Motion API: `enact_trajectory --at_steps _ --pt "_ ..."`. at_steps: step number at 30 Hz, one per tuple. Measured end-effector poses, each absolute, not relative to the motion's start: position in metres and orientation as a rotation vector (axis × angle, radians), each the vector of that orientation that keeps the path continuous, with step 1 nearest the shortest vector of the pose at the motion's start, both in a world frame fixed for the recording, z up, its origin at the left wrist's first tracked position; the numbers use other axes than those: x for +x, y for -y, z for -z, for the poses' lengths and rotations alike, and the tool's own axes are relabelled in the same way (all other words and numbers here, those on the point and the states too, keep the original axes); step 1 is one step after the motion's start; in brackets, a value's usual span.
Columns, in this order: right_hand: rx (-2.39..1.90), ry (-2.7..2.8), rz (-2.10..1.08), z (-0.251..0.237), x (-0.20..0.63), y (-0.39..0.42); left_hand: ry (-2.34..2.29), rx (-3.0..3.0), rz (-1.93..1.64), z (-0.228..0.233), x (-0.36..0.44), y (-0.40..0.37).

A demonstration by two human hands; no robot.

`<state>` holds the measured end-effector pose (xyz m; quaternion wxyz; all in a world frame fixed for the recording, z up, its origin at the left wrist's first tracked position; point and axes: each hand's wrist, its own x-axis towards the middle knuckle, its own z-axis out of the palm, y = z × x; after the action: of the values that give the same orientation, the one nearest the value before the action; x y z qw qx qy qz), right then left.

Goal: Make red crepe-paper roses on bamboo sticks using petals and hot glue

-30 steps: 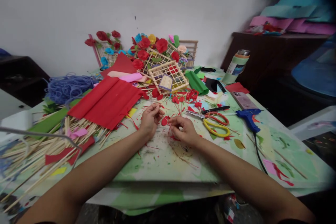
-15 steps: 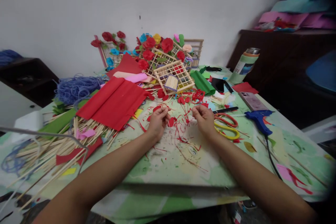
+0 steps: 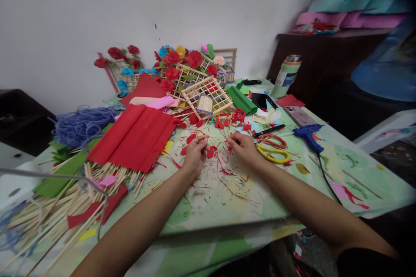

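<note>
By the left hand (image 3: 195,154), a red oval (image 3: 191,138) slants lengthwise — away, rightward.

A craft workspace (home or workshop, unclear): paper flowers (image 3: 194,59) crowd the far edge of the table (image 3: 208,214), sticks (image 3: 76,202) its left, a glue gun (image 3: 309,136) toward its right.

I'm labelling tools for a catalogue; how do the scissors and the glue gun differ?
The scissors have one orange-red and one yellow handle; the glue gun is blue. The glue gun trails a dark cord; the scissors have none. Both lie on the table.
</note>
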<state>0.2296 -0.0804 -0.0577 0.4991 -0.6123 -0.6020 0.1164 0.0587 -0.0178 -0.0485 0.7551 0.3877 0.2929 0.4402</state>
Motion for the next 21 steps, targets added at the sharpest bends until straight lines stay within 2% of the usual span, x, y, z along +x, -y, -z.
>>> enact_trajectory --at_steps 10,15,17,19,21 --pt "-1.573 1.654 -0.186 0.052 0.216 0.087 -0.676 0.832 -0.941 0.045 0.059 0.019" --pt "-1.735 1.605 -0.003 0.034 0.241 0.112 -0.715 0.791 -0.932 0.041 0.058 0.019" --pt "-1.886 1.425 0.141 0.026 0.274 0.128 -0.725 0.774 -0.929 0.04 0.059 0.02" --pt "-2.343 1.082 0.401 0.02 0.316 0.145 -0.722 0.778 -0.93 0.04 0.059 0.02" --pt "-2.654 0.889 0.409 0.018 0.354 0.156 -0.719 0.788 -0.934 0.042 0.059 0.02"
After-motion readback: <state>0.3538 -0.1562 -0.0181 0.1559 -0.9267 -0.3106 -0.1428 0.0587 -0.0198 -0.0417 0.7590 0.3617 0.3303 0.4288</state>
